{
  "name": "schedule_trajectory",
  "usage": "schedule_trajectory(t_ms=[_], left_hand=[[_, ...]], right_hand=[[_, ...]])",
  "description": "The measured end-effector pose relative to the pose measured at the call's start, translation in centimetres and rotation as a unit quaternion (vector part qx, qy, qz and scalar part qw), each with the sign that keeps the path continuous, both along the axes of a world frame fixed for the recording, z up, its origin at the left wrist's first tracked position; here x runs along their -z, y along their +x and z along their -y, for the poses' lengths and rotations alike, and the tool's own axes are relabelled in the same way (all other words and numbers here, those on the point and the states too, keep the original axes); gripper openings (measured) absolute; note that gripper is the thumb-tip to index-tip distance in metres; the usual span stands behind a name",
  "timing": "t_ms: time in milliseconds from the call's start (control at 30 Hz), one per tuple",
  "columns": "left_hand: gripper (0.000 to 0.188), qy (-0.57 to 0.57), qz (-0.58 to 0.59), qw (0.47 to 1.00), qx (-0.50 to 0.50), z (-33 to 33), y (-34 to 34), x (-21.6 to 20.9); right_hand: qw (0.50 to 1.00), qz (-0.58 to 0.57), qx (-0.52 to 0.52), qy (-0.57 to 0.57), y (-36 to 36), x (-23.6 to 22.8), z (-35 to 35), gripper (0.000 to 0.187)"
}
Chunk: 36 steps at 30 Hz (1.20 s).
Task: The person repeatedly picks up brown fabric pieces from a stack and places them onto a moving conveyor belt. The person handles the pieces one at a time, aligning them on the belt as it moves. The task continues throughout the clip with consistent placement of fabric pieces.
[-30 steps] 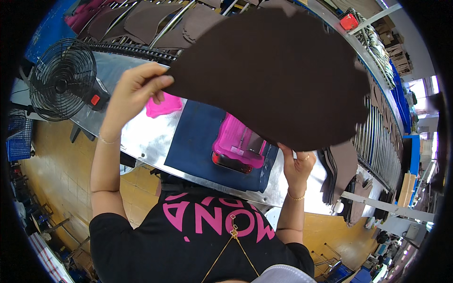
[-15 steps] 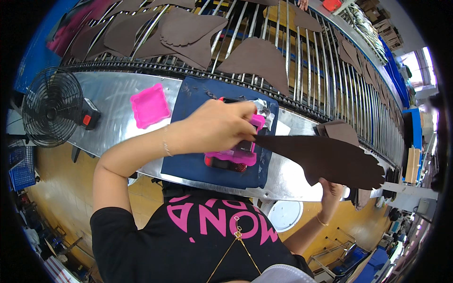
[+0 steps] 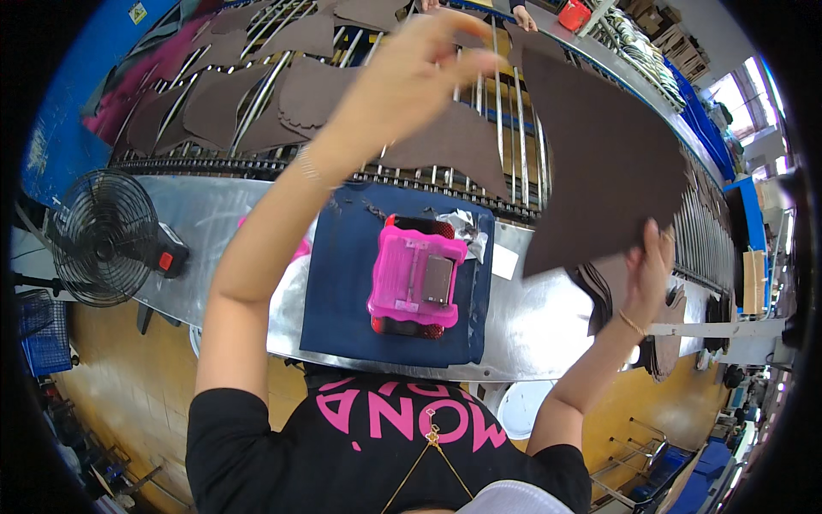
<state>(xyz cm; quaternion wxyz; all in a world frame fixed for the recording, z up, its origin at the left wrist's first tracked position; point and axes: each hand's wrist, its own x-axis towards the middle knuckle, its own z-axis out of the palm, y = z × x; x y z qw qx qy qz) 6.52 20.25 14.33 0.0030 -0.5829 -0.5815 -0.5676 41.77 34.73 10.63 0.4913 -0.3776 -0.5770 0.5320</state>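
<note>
My right hand [image 3: 649, 272] grips the lower edge of a dark brown leather-like sheet piece [image 3: 604, 163]. The piece stands raised over the right end of the conveyor, its pointed end low on the left. My left hand [image 3: 402, 90] is lifted above the conveyor rods, a little blurred, with fingers apart and nothing seen in it. Between my forearms, a pink plastic frame [image 3: 387, 270] sits on a red and black device [image 3: 407, 329] on a dark blue mat [image 3: 338, 295]. Part of a second pink tray [image 3: 301, 250] shows behind my left forearm.
A roller-rod conveyor [image 3: 479, 141] carrying several brown pieces [image 3: 449, 141] runs along the far side of the metal table [image 3: 531, 334]. A black fan [image 3: 107, 240] stands at the left. More brown pieces [image 3: 610, 276] are stacked at the right. Another person's hand [image 3: 525, 17] is beyond the conveyor.
My left hand has let go of the brown piece's narrow end and risen over the conveyor. My right hand has lifted the piece up and away, uncovering the pink frame.
</note>
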Motion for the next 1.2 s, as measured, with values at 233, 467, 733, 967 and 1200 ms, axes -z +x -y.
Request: schedule_trajectory(t_ms=[233, 467, 733, 967, 1200], left_hand=[[0.023, -0.037, 0.241, 0.966, -0.089, 9.7, -6.3, 3.4], [0.025, -0.068, 0.297, 0.936, -0.175, 17.3, -8.0, 6.7], [0.031, -0.112, 0.320, 0.926, -0.165, 16.9, -7.4, 8.9], [0.029, -0.090, 0.289, 0.951, -0.066, 14.5, -7.5, 11.7], [0.030, -0.104, 0.303, 0.946, -0.041, 12.1, -4.3, 9.9]], right_hand=[[0.959, -0.109, -0.190, -0.177, -16.0, 11.9, -5.2, 0.026], [0.938, -0.027, -0.213, -0.272, -24.0, 18.5, -5.8, 0.036], [0.979, 0.109, -0.122, -0.125, -14.3, 13.6, -3.3, 0.059], [0.738, 0.537, 0.391, 0.121, 13.2, 14.6, -4.8, 0.037], [0.627, 0.644, 0.432, -0.082, 19.8, 15.8, -1.7, 0.055]])
